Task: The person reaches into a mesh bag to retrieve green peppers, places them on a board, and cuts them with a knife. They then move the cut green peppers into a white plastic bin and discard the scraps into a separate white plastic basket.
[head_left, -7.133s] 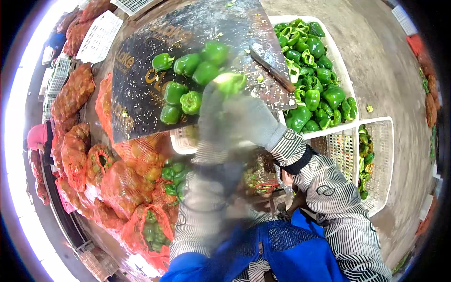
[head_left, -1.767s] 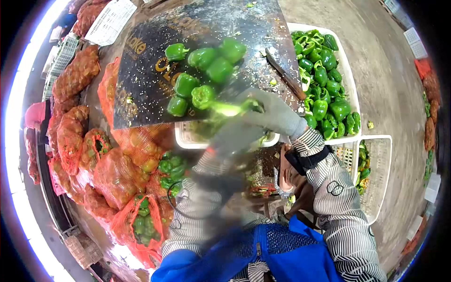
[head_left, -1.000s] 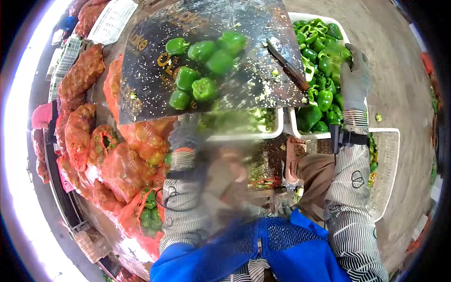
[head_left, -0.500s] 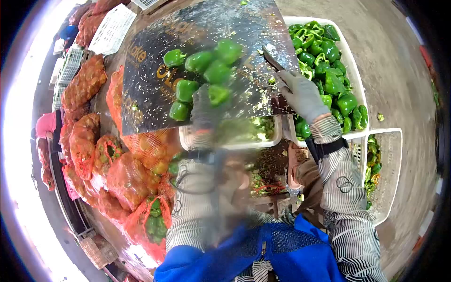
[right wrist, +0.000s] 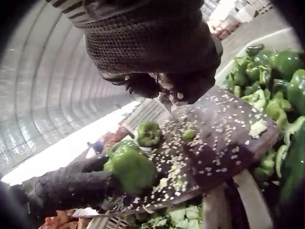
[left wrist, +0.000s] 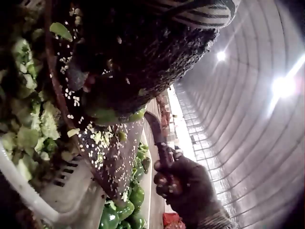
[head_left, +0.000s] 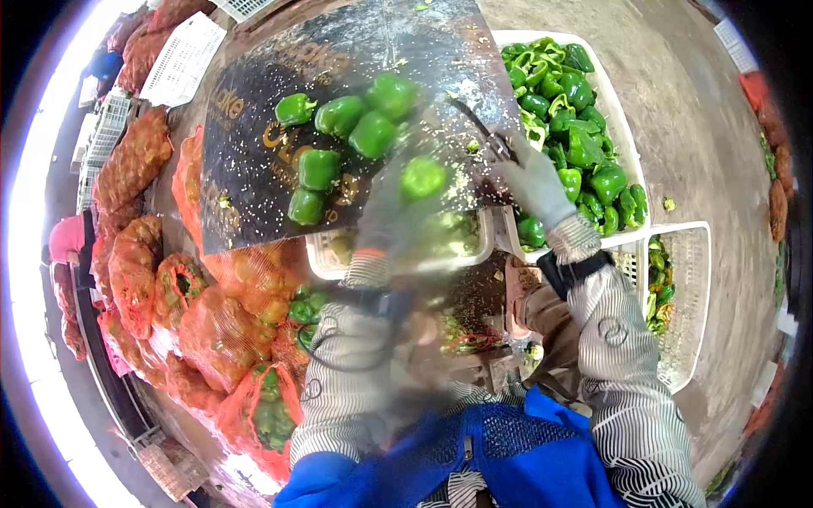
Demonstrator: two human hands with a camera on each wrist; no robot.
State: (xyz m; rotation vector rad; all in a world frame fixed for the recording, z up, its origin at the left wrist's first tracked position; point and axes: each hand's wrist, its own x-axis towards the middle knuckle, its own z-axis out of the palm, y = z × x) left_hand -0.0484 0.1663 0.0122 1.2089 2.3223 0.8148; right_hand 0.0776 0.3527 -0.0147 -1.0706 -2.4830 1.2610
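Observation:
My gloved left hand (head_left: 383,203) holds a green bell pepper (head_left: 423,176) near the front edge of the dark board (head_left: 254,199). In the right wrist view its fingers (right wrist: 71,186) lie against that pepper (right wrist: 131,167). Gripped by its wooden handle, a curved knife (left wrist: 153,126) stands up from my gloved right hand (left wrist: 188,183) in the left wrist view. From the head, the right hand (head_left: 533,182) is over the board's right edge, the blade pointing away. Several whole green peppers (head_left: 340,116) sit on the board left of the hands, among scattered seeds.
A white crate (head_left: 633,161) full of cut green peppers stands to the right. Below the board's front edge is a white bin (head_left: 326,262) of pepper scraps. Another white crate (head_left: 699,313) holds trimmings. Red mesh sacks (head_left: 229,330) are piled on the left.
The right hand has left the pepper crate, where it had a pepper, and picked up the knife from the board. The left hand has moved up from the board's edge and taken hold of a pepper.

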